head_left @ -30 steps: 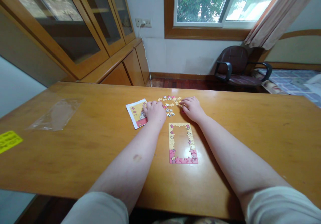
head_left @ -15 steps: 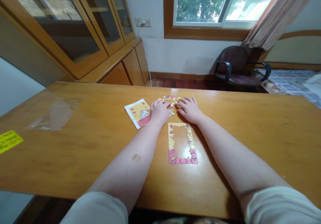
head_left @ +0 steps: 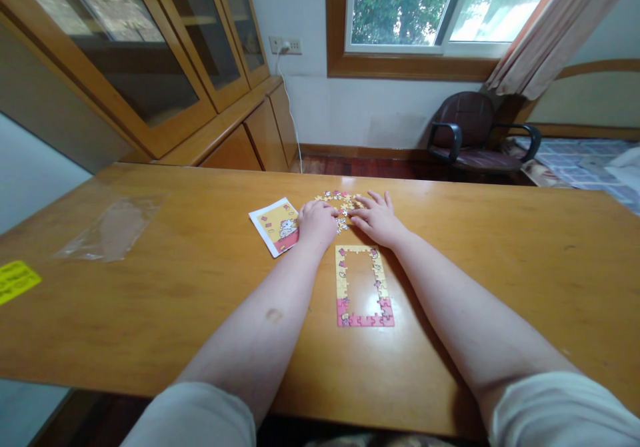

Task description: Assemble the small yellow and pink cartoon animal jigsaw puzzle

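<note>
Loose jigsaw pieces [head_left: 341, 197], yellow, pink and white, lie in a small heap near the table's far edge. My left hand [head_left: 319, 223] rests palm down at the heap's left side, its fingers stretched towards the pieces. On the other side my right hand [head_left: 377, 220] has its fingers spread, with the tips among the pieces. Whether a fingertip presses on a single piece is too small to tell. Nearer me lies a joined jigsaw border [head_left: 341, 283], yellow above and pink below, with bare wood inside it. A picture sheet [head_left: 273, 225] lies partly under my left hand.
The wooden table [head_left: 210, 287] carries a clear plastic bag [head_left: 113, 228] and a yellow label [head_left: 19, 281] at the left. Beyond stand a glass-door cabinet [head_left: 210, 100] and an armchair [head_left: 465, 127] below the window. A white cord [head_left: 289, 93] hangs from the wall socket.
The fingers of both hands have shifted slightly among the loose pieces, and my left fingers have drawn back a little. The border and picture sheet stay in place.
</note>
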### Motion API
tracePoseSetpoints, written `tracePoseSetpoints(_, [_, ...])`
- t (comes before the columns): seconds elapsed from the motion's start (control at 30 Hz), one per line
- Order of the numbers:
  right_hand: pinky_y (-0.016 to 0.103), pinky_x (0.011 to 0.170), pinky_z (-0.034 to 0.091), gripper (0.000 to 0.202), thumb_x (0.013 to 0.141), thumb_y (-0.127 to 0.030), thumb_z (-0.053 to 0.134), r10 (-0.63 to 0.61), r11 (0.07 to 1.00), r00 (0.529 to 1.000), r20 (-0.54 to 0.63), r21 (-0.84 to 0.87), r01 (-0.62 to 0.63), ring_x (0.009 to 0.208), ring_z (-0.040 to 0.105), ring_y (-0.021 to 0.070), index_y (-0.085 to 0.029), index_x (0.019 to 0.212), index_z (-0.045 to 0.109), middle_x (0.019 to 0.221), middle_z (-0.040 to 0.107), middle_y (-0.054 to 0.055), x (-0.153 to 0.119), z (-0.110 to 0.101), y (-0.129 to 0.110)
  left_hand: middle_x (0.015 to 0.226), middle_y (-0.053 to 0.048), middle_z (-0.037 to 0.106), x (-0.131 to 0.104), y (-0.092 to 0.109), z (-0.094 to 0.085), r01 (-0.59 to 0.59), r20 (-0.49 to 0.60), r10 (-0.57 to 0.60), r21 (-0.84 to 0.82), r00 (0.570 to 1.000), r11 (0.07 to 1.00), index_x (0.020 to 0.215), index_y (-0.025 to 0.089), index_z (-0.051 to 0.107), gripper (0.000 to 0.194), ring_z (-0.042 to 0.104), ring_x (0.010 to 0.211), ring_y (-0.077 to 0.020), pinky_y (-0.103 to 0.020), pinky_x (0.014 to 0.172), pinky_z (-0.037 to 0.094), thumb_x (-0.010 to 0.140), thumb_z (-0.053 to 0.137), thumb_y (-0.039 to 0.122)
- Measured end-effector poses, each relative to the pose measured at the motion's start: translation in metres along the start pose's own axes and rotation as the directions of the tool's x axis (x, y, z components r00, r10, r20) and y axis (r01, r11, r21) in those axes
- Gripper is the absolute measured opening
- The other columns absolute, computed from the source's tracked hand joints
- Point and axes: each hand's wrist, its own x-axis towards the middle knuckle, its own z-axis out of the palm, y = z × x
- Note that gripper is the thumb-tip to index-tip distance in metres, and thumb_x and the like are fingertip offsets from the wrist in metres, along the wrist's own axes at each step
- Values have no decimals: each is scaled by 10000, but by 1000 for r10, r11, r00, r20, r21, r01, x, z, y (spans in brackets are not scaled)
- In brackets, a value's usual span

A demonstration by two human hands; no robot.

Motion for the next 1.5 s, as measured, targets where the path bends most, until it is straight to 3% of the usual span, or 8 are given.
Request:
tracePoseSetpoints(0.13, [614,1105,84,287,893,-433,500,-78,993,995,-67,84,84,1313,344,313,-298,933,749,1264,603,21,-1,-2,2,1068,-14,677,0,-1,0,16,-1,-16,13,1000,1000,904,309,756,309,501,1094,-242,-400,994,365,807,495,177])
tracePoseSetpoints(0.27, [583,1098,153,233,877,-365,527,-203,962,977,-61,174,210,1264,410,275,-313,947,744,1229,624,12,0,-1,3,1060,-15,675,-1,2,-1,-44,21,45,-26,999,999,925,303,753,311,500,1112,-223,-384,1019,356,813,492,175])
tracePoseSetpoints(0.5, [601,1090,155,313,857,-242,494,-40,991,995,-96,127,52,1274,391,286,-312,1071,711,1305,584,22,0,0,7,1109,-12,661,-1,4,0,-154,57,157,-59,986,986,997,298,731,346,489,1136,-213,-385,1044,349,822,468,157])
tracePoseSetpoints(0.7, [564,1100,168,292,880,-365,491,-49,979,993,-106,191,68,1221,449,265,-285,796,759,1147,670,17,0,-5,11,1413,-41,462,-7,10,-1,-151,133,146,30,980,988,1269,342,569,415,314,1341,-302,-573,1121,165,869,457,340])
tracePoseSetpoints(0.87, [489,1090,225,448,921,-370,386,168,977,969,-180,158,-140,1034,572,240,-237,674,735,941,717,55,2,-6,23,1409,-19,476,-6,8,5,-67,95,61,57,994,996,1181,350,627,357,271,1373,-296,-579,1132,124,882,431,347])
tracePoseSetpoints(1.03, [371,857,426,499,927,-350,280,353,934,913,-206,140,-329,916,607,254,-192,799,735,896,720,106,1,-11,29,1328,-22,548,-3,7,4,-32,45,30,28,999,999,1120,314,654,332,372,1299,-252,-498,1141,181,864,447,274])
tracePoseSetpoints(1.23, [343,906,384,449,942,-345,291,102,980,992,-80,179,-86,943,575,221,-217,928,722,919,718,47,1,-11,21,1273,-42,575,-5,7,3,-55,30,54,31,998,998,1101,296,667,326,400,1264,-257,-515,1138,172,862,447,271])
tracePoseSetpoints(1.5, [456,1035,286,417,952,-330,314,139,980,987,-81,154,-125,1186,484,260,-209,1149,661,1173,660,86,0,-10,16,1426,-33,454,-6,9,4,-108,116,102,42,988,993,1227,339,597,389,283,1365,-300,-581,1131,128,874,434,346])
